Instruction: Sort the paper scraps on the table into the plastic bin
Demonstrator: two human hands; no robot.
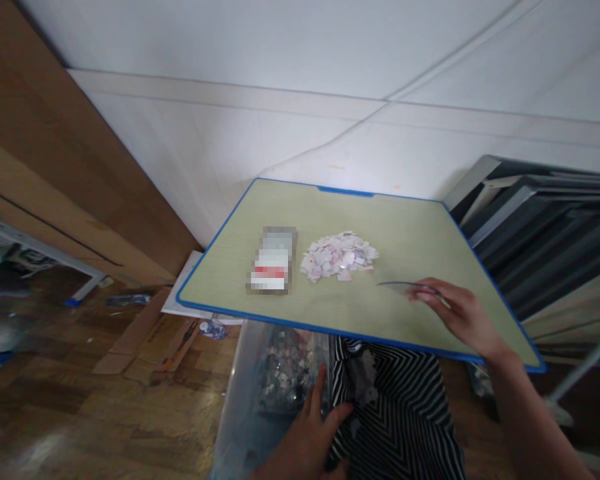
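Note:
A small yellow-green table point(400, 233) with a blue rim bears a heap of small pale pieces point(337, 257) near its middle. Over the right part of the table, my right hand point(447, 307) grips thin dark tweezers point(400, 284), their tips pointing left, right of the heap and apart from it. Below the front edge, my left hand point(313, 427) has its fingers spread beside a translucent bin point(233, 393), near striped cloth point(410, 413). Nothing shows in that hand. A pixelated phone-like object point(273, 260) lies left of the heap.
Inside the bin is a bag of small pieces point(287, 367). Dark framed panels point(535, 227) lean at the right against the white wall point(205, 127). Cardboard point(135, 340) and a plastic bottle point(213, 329) lie on the floor at the left.

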